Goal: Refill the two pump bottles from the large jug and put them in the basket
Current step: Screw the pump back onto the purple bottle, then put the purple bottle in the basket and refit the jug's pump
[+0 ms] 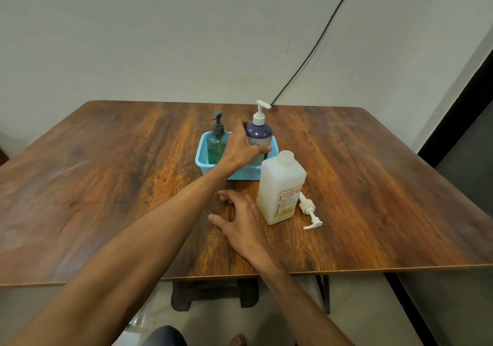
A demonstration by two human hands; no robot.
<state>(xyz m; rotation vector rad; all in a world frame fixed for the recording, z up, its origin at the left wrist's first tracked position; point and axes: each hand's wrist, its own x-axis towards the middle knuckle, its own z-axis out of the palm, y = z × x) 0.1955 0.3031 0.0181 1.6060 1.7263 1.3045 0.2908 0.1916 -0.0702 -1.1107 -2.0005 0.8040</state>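
**Setting the purple bottle into the basket**

My left hand [241,149] is wrapped round the purple pump bottle [260,132], which stands upright at the right end of the blue basket [201,163], beside the green pump bottle [216,142] already in it. My right hand [241,220] lies released, fingers spread flat on the table [106,172], just left of the large jug [280,185].

I should keep the bottle upright, seat its base flat and clear of the green bottle, then let go.

The jug is uncapped, its loose pump [309,209] lying alongside. Its label seems to end in "CHG"; the smaller print is unreadable.
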